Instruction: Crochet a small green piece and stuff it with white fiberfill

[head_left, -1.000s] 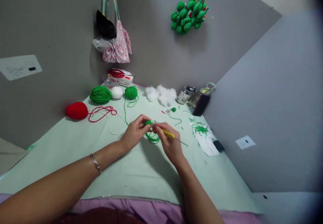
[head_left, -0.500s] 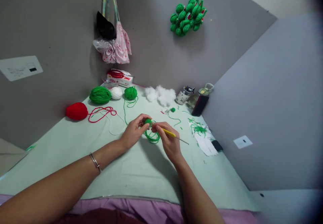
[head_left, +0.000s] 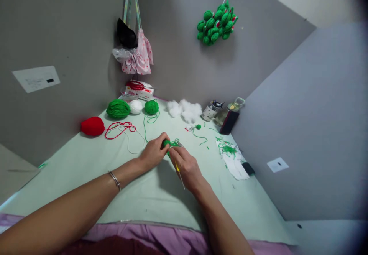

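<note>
My left hand [head_left: 153,150] is closed around a small green crocheted piece [head_left: 166,143], most of it hidden by the fingers. Close beside it, my right hand [head_left: 185,166] holds a crochet hook [head_left: 177,167] with a yellow handle, its metal shaft pointing down toward me. The fingertips of both hands meet at the green piece. Loose green yarn [head_left: 175,143] loops just behind the right fingers. A strand leads back from the work area to a small green yarn ball [head_left: 151,107].
At the back left sit a red yarn ball [head_left: 92,126], a green one [head_left: 118,109] and a white one [head_left: 135,107]. White stuffing [head_left: 188,110], a jar [head_left: 211,111] and a phone [head_left: 229,122] stand behind. Yarn scraps [head_left: 228,149] lie right. Green crocheted pieces [head_left: 215,25] hang above.
The hook has swung from pointing right to pointing down toward me as my right hand turned. My hands have drawn closer together over the green piece, and the camera view has shifted slightly.
</note>
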Available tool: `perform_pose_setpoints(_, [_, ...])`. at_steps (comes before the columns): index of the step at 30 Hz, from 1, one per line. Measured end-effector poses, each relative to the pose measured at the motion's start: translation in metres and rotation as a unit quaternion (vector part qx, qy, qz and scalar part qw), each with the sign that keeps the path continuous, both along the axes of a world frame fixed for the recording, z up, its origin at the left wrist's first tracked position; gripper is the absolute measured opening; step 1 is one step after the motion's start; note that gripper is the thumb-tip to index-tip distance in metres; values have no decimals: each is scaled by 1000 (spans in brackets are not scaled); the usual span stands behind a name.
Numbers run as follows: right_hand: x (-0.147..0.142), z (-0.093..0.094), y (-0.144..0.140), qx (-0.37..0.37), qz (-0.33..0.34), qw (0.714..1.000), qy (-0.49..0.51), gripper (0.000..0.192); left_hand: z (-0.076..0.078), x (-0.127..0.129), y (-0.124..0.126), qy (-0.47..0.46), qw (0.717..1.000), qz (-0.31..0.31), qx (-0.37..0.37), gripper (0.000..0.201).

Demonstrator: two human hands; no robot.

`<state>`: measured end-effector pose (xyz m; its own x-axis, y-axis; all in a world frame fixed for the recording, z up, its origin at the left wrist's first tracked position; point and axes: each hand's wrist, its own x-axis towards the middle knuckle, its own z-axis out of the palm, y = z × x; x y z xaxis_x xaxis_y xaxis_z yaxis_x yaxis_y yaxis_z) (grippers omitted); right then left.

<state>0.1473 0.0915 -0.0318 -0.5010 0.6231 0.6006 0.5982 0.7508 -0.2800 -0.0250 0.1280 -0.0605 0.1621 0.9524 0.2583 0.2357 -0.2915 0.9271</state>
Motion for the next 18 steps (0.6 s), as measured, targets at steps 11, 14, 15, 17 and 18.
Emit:
perform_pose_setpoints(11, [-2,12,8,-188,6,954,235,34,13,-4,-3,-86,996,-11,30,15])
perform_pose_setpoints(14, [1,16,15,-260,0,925,278,60,12,-4,-1,-117,993,-12,19,15])
perform_pose_setpoints(15, [4,18,17,-279,-6,918,282,66,12,-4,0,-130,991,-11,11,15])
perform_pose_setpoints(17, [15,23,22,-308,-30,908,283,72,12,-4,2,-157,987,-12,-14,19])
perform_pose_setpoints(18, [23,25,24,-314,-49,905,281,72,13,-4,4,-172,984,-15,-29,23])
